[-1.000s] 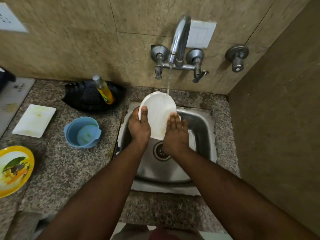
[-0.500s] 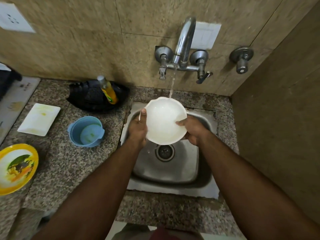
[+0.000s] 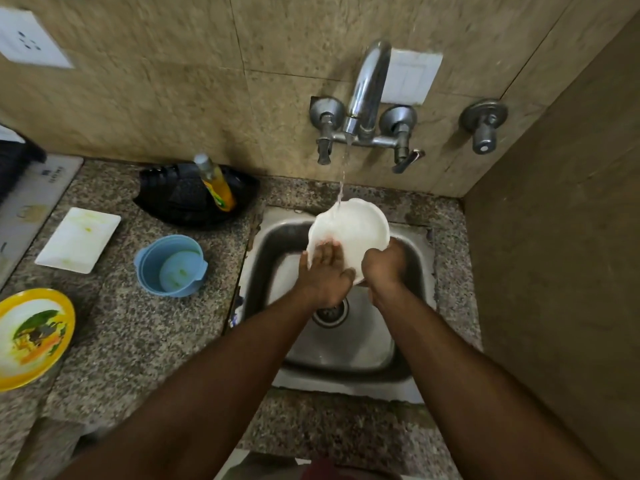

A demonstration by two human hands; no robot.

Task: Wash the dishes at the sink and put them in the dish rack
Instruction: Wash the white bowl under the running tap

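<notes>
A white bowl (image 3: 356, 230) is tilted over the steel sink (image 3: 346, 344), and water from the tap (image 3: 367, 95) runs onto its upper left rim. My left hand (image 3: 323, 271) lies flat against the bowl's lower left face, fingers straight. My right hand (image 3: 384, 263) grips the bowl's lower right rim, its fingers hidden behind the bowl. A black dish rack (image 3: 180, 195) stands on the counter to the left of the sink.
A soap bottle (image 3: 216, 183) leans in the rack. On the granite counter at left sit a blue cup (image 3: 169, 265), a white rectangular plate (image 3: 78, 239) and a yellow plate (image 3: 33, 336) with food stains. A brown wall closes the right side.
The bowl has tilted and shifted right under the stream. My left hand moved from gripping its left rim to lying flat on its face; my right hand now holds the lower right rim.
</notes>
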